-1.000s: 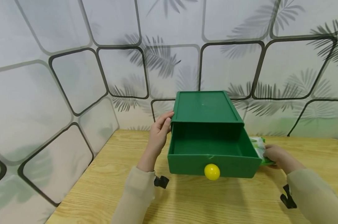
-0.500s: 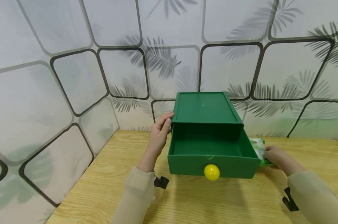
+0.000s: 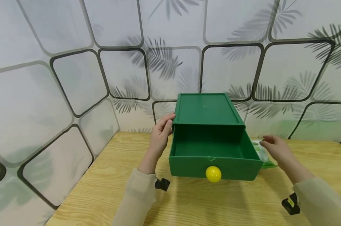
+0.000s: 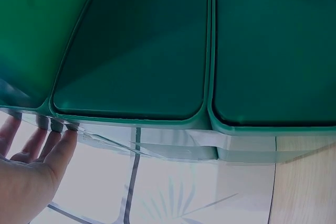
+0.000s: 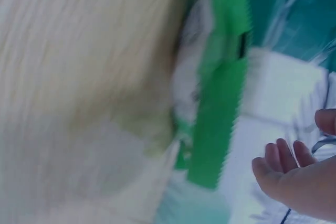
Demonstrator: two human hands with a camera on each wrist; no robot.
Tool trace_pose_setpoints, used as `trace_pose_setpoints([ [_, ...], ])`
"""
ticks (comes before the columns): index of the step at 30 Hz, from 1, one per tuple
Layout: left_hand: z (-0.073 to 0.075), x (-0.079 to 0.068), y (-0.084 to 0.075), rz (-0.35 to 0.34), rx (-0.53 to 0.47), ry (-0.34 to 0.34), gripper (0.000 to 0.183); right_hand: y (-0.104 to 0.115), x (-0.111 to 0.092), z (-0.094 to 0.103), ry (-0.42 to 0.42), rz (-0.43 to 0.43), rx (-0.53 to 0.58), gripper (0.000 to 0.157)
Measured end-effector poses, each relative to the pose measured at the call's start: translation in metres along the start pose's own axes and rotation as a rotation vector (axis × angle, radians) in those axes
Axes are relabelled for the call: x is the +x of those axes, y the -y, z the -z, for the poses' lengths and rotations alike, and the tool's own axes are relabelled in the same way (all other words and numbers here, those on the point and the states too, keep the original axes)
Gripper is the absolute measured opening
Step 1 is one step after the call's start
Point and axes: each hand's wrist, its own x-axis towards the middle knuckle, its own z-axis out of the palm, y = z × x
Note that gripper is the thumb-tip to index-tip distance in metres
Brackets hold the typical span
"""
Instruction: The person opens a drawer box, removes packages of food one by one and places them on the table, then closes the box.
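Observation:
A green drawer cabinet point(image 3: 205, 108) stands with its top drawer point(image 3: 198, 166) pulled out, the inside bare and a yellow knob point(image 3: 213, 174) on its front. My left hand point(image 3: 160, 135) rests against the cabinet's left side with extended fingers; in the left wrist view those fingers point(image 4: 62, 153) touch the side near the front edge. To the right of the cabinet lies a green and white plastic packet point(image 3: 265, 160), partly hidden by the drawer. My right hand point(image 3: 278, 150) hovers over the packet, fingers loosely bent and holding nothing. The right wrist view shows the packet's zigzag green end point(image 5: 218, 124).
Below the pulled-out drawer, two more drawer fronts point(image 4: 136, 61) are pushed in, seen sideways in the left wrist view. The cabinet stands on a wood-grain table point(image 3: 108, 182). A leaf-patterned wall covering point(image 3: 173, 69) rises behind and to the left.
My right hand has let go of the packet and moved up and back above it. The packet stays beside the cabinet. My left hand and the drawer have not moved.

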Motion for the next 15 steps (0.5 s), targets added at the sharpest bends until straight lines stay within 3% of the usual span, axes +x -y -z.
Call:
trace_pose_setpoints([
  [10,0.0,0.001,-0.001,0.01,-0.006,-0.003,0.036,0.04,-0.017,-0.004,-0.177,0.132,0.181,0.058],
  [15,0.0,0.002,0.0,0.012,-0.002,-0.006,0.036,0.048,-0.023,-0.004,-0.15,0.21,0.563,0.027],
])
